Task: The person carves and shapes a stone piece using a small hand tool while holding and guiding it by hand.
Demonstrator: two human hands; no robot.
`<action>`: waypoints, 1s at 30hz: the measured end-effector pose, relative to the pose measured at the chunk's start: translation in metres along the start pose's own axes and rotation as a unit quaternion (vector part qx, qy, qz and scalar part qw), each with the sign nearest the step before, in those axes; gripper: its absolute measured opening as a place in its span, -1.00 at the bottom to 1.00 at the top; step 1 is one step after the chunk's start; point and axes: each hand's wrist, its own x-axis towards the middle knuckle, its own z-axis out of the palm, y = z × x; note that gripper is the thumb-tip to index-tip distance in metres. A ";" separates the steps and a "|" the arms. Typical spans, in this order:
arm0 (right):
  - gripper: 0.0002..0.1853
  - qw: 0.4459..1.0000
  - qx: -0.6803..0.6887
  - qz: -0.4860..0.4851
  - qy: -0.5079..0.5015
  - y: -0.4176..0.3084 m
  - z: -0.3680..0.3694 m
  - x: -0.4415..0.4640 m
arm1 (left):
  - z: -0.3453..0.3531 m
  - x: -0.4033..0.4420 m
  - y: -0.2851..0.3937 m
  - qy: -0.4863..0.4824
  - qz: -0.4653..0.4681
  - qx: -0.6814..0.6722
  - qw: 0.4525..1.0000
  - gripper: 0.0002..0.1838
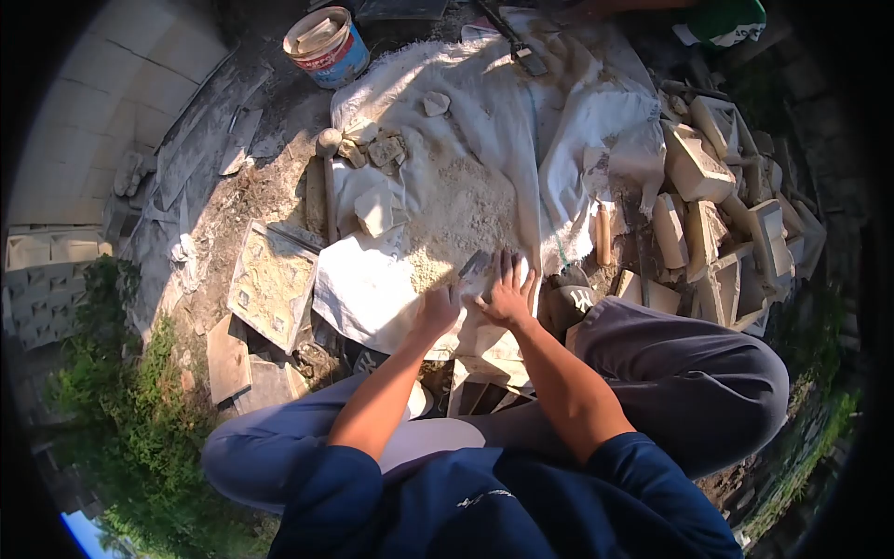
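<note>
A pale, rumpled sheet spreads through the middle of the frame, with a heap of pale blocks at the right. Crumbly powder covers the sheet's centre; a crusted slab lies left of it, and a bucket stands at upper left. At frame centre, the person's right hand is palm down, fingers spread apart; the left hand beside it is curled, though whether it is clamped on anything cannot be told. A pale chunk rests above left; the small grey piece shows between the hands, just above the sheet's lower edge
</note>
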 end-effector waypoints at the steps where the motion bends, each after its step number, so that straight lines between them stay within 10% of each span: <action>1: 0.32 1.000 0.003 0.004 -0.005 0.001 0.002 -0.002 | 0.002 -0.003 -0.002 0.023 0.026 -0.052 0.998 -0.41; 23: 0.32 0.999 0.021 -0.023 0.028 -0.006 -0.005 -0.006 | 0.002 0.001 -0.028 0.050 0.053 0.049 0.996 -0.51; 27: 0.29 0.999 -0.032 0.008 -0.027 -0.003 -0.009 -0.001 | -0.010 -0.009 -0.003 0.096 0.073 -0.112 0.986 -0.53; 30: 0.29 1.000 0.014 -0.007 0.015 -0.004 -0.005 -0.008 | -0.015 -0.011 -0.007 0.019 0.042 0.042 0.998 -0.53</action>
